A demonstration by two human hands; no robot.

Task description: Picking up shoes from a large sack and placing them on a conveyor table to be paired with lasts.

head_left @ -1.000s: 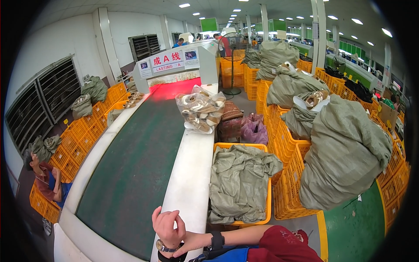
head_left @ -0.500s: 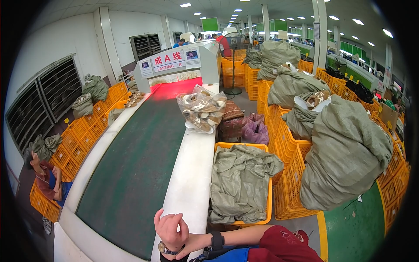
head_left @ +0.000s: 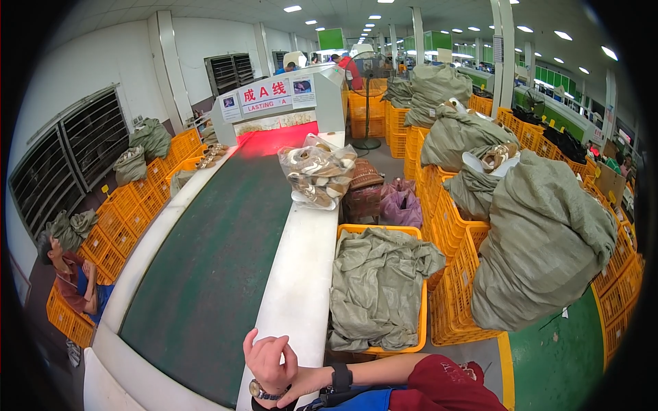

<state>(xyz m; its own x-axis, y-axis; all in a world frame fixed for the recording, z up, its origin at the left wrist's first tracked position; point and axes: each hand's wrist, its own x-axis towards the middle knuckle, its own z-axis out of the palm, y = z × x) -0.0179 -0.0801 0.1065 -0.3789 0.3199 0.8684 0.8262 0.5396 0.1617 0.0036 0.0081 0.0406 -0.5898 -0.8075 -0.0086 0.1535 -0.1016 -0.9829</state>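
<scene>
My left hand (head_left: 271, 362), with a metal watch on its wrist, is raised over the near end of the white ledge (head_left: 298, 294) beside the conveyor belt (head_left: 212, 253). Nothing is in it; its fingers are loosely bent and apart. My right hand (head_left: 307, 381) is closed round my left wrist just by the watch, and its own wrist wears a black band. Most of the right fingers are hidden. Farther along the ledge sits a clear plastic bag (head_left: 317, 171) of brown and white shoe pieces, well out of reach of both hands.
Right of the ledge stands a yellow crate (head_left: 422, 322) with a grey-green sack (head_left: 380, 288) in it. Stacked yellow crates (head_left: 459, 301) bear a large full sack (head_left: 541, 240). A person (head_left: 72, 274) sits left of the belt. A machine housing (head_left: 274, 96) spans its far end.
</scene>
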